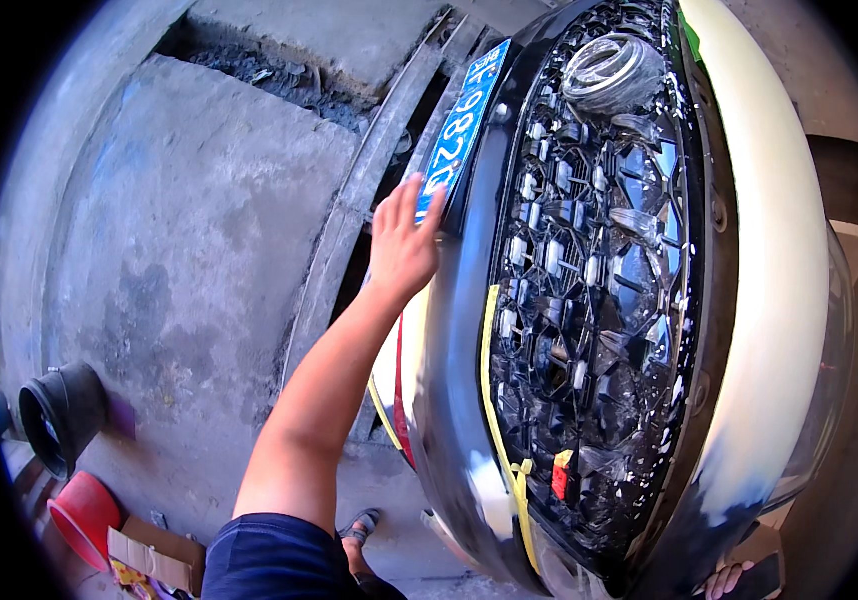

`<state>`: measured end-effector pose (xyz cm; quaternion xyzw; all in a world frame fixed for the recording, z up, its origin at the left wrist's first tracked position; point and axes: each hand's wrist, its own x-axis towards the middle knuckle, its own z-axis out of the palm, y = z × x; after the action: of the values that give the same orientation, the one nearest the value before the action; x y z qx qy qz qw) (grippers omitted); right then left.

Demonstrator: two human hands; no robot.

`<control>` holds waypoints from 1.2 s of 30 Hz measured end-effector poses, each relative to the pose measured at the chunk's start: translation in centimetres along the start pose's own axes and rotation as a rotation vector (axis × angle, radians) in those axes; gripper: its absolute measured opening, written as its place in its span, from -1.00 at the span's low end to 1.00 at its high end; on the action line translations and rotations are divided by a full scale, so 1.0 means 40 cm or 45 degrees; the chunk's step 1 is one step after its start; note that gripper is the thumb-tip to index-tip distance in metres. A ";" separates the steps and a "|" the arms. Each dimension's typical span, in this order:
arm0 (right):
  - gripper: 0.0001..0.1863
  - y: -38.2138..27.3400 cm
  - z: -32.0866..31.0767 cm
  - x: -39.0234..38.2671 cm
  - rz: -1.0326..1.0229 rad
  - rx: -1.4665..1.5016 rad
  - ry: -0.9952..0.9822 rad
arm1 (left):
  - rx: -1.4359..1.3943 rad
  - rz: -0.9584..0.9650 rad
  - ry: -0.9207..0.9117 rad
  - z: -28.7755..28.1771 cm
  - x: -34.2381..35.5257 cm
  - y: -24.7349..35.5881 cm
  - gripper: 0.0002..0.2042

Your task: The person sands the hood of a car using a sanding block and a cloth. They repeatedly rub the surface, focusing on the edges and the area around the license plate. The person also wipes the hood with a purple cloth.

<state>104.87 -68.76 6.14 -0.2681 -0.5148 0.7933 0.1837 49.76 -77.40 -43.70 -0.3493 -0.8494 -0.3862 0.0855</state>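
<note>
The left hand (406, 248), grip released, is at the near end of a blue rectangular licence plate (465, 122). The right hand's (725, 581) grip I cannot tell.

dark navy short sleeve (274, 558) at the lower edge, left of centre; bare left hand (406, 240) near the middle; grey strapped sandal (368, 518) at lower centre-left.
</note>
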 end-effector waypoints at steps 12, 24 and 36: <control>-0.46 -0.016 -0.010 -0.010 0.051 -0.007 -0.043 | 0.711 0.296 -0.755 -0.056 0.095 0.086 -0.49; -0.45 0.002 -0.011 -0.010 0.139 -0.005 -0.129 | 0.732 0.373 -0.811 -0.129 0.014 0.086 -0.46; -0.44 -0.022 -0.005 0.007 0.175 -0.033 -0.160 | -0.643 -0.907 -0.574 -0.051 -0.098 -0.042 -0.65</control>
<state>104.79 -68.13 6.81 -0.2547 -0.5161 0.8125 0.0926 51.31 -81.71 -44.92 -0.1217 -0.7933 -0.5000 -0.3254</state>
